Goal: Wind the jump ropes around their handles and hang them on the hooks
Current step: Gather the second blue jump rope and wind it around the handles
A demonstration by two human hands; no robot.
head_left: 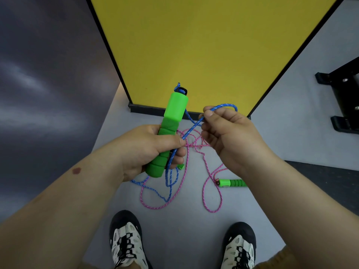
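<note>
Left hand (143, 150) gripping the green handle (168, 133) upright, thumb pinning the blue rope (191, 127) against it, right hand (229, 133) pinching a loop of that rope, pink rope (211, 200) tangled on the grey floor (184, 226) beside a second handle (232, 183).

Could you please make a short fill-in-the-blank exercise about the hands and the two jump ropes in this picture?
1. The left hand grips a ______ handle.
2. The right hand pinches the ______ rope.
3. The pink rope lies on the ______.
4. The panel behind the hands is ______.

Missing words: green; blue; floor; yellow
</note>
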